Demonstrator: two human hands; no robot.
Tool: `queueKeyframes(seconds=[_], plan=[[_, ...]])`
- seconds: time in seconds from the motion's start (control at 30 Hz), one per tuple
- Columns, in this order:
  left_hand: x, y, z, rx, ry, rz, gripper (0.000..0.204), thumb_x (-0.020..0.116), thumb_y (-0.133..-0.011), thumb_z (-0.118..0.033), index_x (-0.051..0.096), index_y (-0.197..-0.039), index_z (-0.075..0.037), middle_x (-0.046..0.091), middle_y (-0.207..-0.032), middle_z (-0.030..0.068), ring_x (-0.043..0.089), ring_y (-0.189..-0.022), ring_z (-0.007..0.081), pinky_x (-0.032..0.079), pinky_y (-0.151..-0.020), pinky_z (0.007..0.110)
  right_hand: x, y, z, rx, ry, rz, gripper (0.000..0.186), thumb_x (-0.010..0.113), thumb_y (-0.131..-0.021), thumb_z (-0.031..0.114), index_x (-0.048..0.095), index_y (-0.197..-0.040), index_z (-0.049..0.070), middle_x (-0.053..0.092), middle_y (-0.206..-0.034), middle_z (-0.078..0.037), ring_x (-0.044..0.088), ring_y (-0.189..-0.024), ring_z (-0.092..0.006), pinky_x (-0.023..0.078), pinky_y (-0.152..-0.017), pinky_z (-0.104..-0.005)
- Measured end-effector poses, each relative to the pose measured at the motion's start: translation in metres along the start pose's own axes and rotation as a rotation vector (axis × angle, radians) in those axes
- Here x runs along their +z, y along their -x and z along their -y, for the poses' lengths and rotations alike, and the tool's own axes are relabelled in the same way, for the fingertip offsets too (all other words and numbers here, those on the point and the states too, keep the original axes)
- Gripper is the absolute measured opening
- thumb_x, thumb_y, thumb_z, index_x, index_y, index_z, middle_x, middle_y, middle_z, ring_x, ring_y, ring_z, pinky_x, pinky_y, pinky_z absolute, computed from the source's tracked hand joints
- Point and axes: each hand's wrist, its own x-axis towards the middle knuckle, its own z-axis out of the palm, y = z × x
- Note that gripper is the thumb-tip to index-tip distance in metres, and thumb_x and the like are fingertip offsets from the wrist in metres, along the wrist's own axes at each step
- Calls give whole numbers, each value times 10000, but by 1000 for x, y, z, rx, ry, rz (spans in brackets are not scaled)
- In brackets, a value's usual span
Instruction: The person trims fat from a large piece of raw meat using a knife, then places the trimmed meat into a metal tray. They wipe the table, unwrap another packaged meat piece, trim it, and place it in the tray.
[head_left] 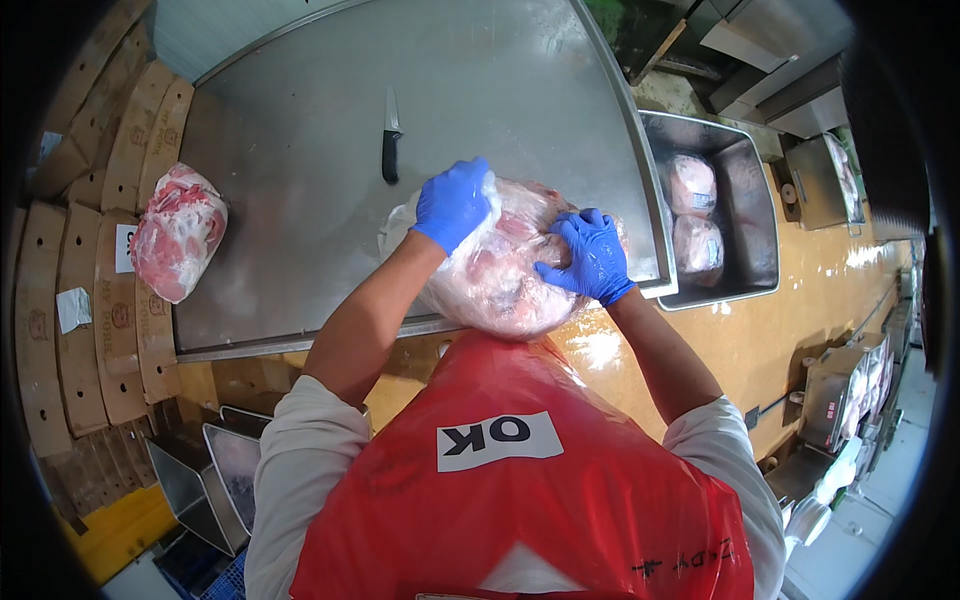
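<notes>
A large piece of meat (490,285) in clear plastic wrap lies at the near edge of the steel table, close against my red apron. On its upper left side, my left hand (452,203) is closed in a fist around bunched plastic wrap (400,222). My right hand (590,255), also in a blue glove, rests on the right part of the meat with its fingers curled and thumb apart; what lies under those fingertips is hidden. Beyond my left hand lies a knife (390,140) with a black handle, its blade pointing away from me.
An unwrapped cut of meat (180,235) sits at the table's left end, beside stacked cardboard boxes (75,310). Right of the steel table (290,200), a metal tub (745,200) holds two wrapped pieces. More tubs (845,390) stand farther right on the wet floor (740,345).
</notes>
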Motion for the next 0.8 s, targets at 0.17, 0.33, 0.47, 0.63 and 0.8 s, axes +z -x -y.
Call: queueKeyframes(seconds=[0.17,0.33,0.47,0.63,0.8], plan=[[-4,-16,94,-484,74,-120,376,601,-871,-152,645,-1231,-50,727,-1112,265,687,-1056,487,554,-924,536,5,9,-7,-43,-10,-59,546,795,-760,567,688,-1058,123,659,-1083,-82,603,-1008,-316,468,-886,-450],[48,31,157,-647,107,-151,443,652,-875,-230,634,-1280,-52,710,-1164,290,675,-1098,485,540,-938,528,19,-3,-4,-49,45,-80,499,772,-806,557,688,-1028,117,640,-1047,-91,597,-964,-316,462,-866,-456],[38,34,172,-627,225,-107,408,662,-868,-194,642,-1242,-34,702,-1194,282,674,-1112,469,543,-941,499,26,-17,-14,-77,87,-86,401,788,-836,466,683,-999,115,642,-1024,-88,599,-917,-311,463,-853,-441],[-10,43,180,-415,527,-271,601,672,-828,-69,570,-1420,-79,700,-1276,221,691,-1172,341,536,-1007,406,34,-51,-19,-159,55,-88,274,711,-927,399,720,-943,126,665,-990,-97,612,-894,-319,482,-825,-459],[-66,33,62,-3,402,125,693,646,-810,5,534,-1480,-130,678,-1357,171,692,-1182,331,546,-1005,401,30,-69,-13,-147,-74,-136,219,699,-948,314,721,-878,107,685,-916,-134,628,-869,-350,503,-800,-462]])
